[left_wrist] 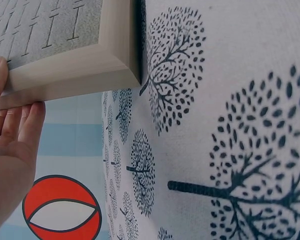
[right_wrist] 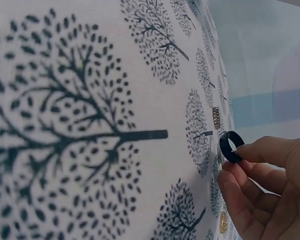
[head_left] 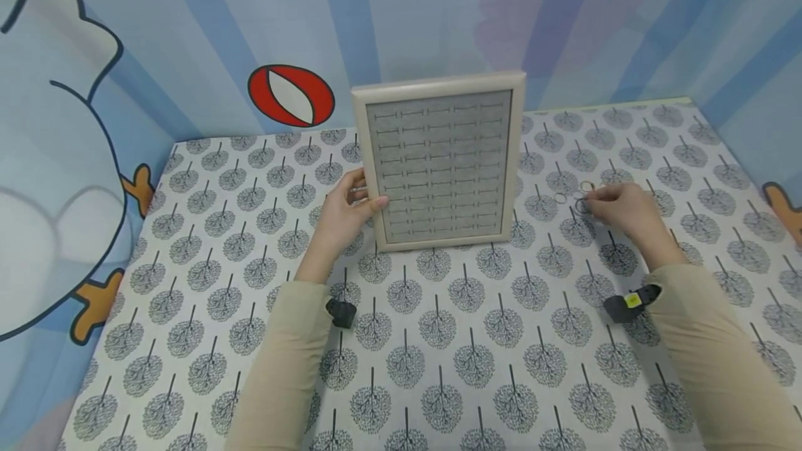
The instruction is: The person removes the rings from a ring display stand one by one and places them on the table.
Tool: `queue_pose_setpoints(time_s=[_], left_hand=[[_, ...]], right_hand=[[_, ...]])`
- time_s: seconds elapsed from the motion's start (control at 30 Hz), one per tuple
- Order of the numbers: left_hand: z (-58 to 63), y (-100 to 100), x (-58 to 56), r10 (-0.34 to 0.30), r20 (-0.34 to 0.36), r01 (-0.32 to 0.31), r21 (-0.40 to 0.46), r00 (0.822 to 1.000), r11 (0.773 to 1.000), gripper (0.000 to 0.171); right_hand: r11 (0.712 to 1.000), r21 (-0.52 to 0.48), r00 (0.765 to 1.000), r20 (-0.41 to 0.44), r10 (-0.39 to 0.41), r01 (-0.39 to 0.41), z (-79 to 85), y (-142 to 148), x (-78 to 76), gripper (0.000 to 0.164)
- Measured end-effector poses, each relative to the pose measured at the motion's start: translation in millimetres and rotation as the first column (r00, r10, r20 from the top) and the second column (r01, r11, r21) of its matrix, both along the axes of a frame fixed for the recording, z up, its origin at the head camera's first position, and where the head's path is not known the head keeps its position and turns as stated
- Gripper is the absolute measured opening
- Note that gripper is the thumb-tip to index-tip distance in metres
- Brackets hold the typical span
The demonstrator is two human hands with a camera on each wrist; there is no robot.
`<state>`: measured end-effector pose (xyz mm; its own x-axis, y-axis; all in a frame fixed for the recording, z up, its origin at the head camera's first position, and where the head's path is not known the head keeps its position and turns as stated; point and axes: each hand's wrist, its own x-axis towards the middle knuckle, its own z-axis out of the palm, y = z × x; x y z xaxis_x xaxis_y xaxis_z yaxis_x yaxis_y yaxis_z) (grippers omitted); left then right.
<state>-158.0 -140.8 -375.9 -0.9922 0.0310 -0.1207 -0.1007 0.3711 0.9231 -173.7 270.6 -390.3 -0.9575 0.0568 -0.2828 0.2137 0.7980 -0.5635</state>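
Observation:
A pale wooden-framed ring display board [head_left: 441, 165] with a grey padded face and rows of short slits stands upright on the table. My left hand [head_left: 347, 211] grips its left edge, thumb on the front and fingers behind. In the left wrist view the fingertips [left_wrist: 36, 111] touch the frame's outer side. To the right of the board, my right hand [head_left: 626, 211] pinches a black ring [right_wrist: 224, 151] between thumb and fingers, close over the tablecloth. Two gold-coloured rings, one at the left [head_left: 560, 198] and one farther back [head_left: 587, 186], lie near those fingers.
A white tablecloth [head_left: 438, 326] printed with dark trees covers the table. Behind it hangs a blue striped backdrop [head_left: 426, 12] with cartoon figures. In the right wrist view, a textured gold ring [right_wrist: 216, 118] and another gold ring [right_wrist: 223, 223] appear around the hand.

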Motion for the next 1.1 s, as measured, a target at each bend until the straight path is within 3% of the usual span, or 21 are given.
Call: queue_pose_setpoints(time_s=[0.33, 0.83, 1.0, 1.1], left_hand=[[-0.4, -1.3, 1.2, 0.008, 0.007, -0.008, -0.004, 1.000, 1.000, 0.065], [-0.3, -1.7, 0.2, -0.003, -0.007, 0.003, 0.008, 1.000, 1.000, 0.063], [0.3, 0.7, 0.7, -0.001, -0.006, 0.001, 0.023, 1.000, 1.000, 0.064], [-0.2, 1.1, 1.1, 0.004, -0.007, -0.004, 0.028, 1.000, 1.000, 0.064]], right_hand=[[1.000, -0.001, 1.000, -0.009, -0.007, 0.007, -8.2, 0.1, -3.0, 0.037], [1.000, -0.011, 1.000, -0.010, -0.021, 0.021, -8.3, -0.1, -1.2, 0.040], [0.991, -0.022, 0.988, -0.083, -0.131, 0.130, -7.2, 1.1, 0.0, 0.050], [0.964, -0.062, 0.940, -0.215, -0.264, 0.257, -4.6, -0.3, -0.9, 0.051]])
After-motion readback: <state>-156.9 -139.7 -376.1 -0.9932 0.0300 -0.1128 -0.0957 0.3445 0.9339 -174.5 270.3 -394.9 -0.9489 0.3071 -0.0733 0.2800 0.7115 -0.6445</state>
